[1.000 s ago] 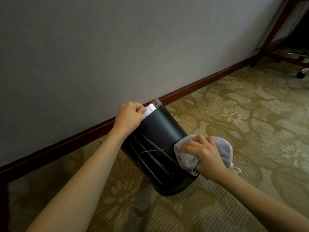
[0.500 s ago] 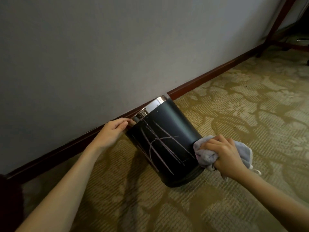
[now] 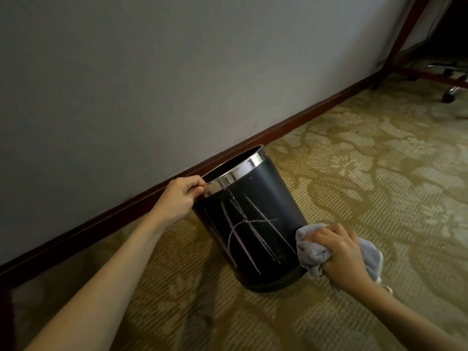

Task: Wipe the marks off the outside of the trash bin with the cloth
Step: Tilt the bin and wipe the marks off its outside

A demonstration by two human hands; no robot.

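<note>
- The trash bin (image 3: 253,224) stands on the carpet (image 3: 354,173) near the baseboard (image 3: 304,117), between my two hands, its top leaning a little toward the wall.
- My left hand (image 3: 181,198) pinches the shiny metal rim (image 3: 235,173), thumb outside and fingers curled over the edge, steadying the bin.
- My right hand (image 3: 342,254) is closed around the bunched cloth (image 3: 312,247), which touches the bin's lower side just left of my knuckles.
- The pale marks (image 3: 250,231) cross the dark wall between my hands, unwiped as far as I can judge.
- I judge the wiping is only starting; next I should press the cloth leftward across the lines while my left hand braces against the push.
</note>
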